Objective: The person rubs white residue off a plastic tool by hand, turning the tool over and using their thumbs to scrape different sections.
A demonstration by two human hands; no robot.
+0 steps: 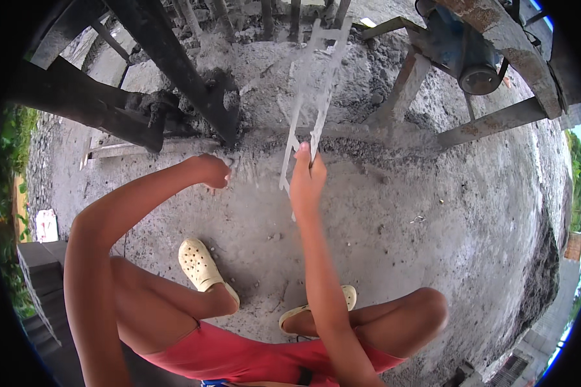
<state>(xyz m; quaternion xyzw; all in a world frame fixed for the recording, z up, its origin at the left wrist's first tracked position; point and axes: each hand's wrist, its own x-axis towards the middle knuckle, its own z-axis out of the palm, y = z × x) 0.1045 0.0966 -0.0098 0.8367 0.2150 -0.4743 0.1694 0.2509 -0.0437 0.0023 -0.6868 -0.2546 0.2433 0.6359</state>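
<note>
While the person squats on the dusty ground, the head view shows the right hand point(308, 179) near the centre, its fingers closed around the lower part of a pale, ladder-like frame point(325, 103), which stretches toward twelve o'clock and is partly blurred. At nearly ten o'clock, the left hand point(214, 173) is curled near black metal bars point(174, 71); whether it pinches something, I cannot tell. Cream perforated clogs point(197, 261) are at eight and six o'clock.
</note>
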